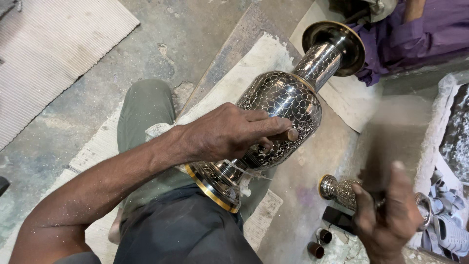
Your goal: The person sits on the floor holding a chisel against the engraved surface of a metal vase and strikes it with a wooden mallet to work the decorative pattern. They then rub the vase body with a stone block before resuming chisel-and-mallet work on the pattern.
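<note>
Engraving looks to be the step in hand: the left hand presses down on the belly of a large metal vase, its fingers closed around a slim rod-like tool whose blunt end shows past the fingertips and sits against the patterned surface. The right hand is raised off to the side and blurred; it seems clenched around a dark object, perhaps a small hammer, but the blur hides what it is.

The vase lies tilted across the person's lap, resting on the knee of the green trousers. Its long axis runs on a diagonal from lower left to upper right: the gold-rimmed foot points down toward the person's body, and the flared, dark mouth points up and away, toward a seated person in purple cloth. Fine scale-like cutting covers the belly and neck.

By my reading, the next move calls for the tool tip to stay planted on the pattern line while the right hand comes back onto its end, with the left hand keeping the round body from rolling on the knee.

A second, smaller vase lies on the floor just behind the right hand, beside a dark phone and two small cups.
</note>
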